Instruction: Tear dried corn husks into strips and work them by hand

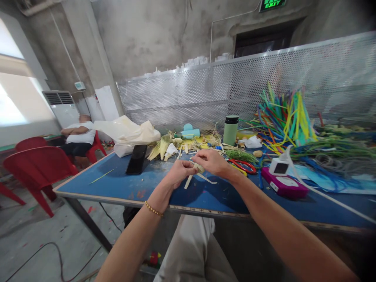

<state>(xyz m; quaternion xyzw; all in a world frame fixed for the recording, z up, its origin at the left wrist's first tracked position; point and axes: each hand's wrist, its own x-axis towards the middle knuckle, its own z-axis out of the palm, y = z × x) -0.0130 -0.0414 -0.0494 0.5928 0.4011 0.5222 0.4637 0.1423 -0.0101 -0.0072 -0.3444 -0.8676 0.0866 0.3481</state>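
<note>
My left hand (179, 173) and my right hand (212, 161) meet above the blue table (117, 184), both pinched on a small folded piece of pale husk strip (199, 169). Loose ends of the strip hang down from between the fingers toward the tabletop. A gold bead bracelet (153, 209) sits on my left wrist. Just beyond my hands lies a heap of dried corn husks (176, 145).
A black phone (136, 159) lies left of my hands. Red-handled scissors (243, 165), a green flask (230, 130), a magenta box (284, 185) and a bundle of coloured strips (286, 117) lie to the right. A person sits on a red chair (38, 164) far left.
</note>
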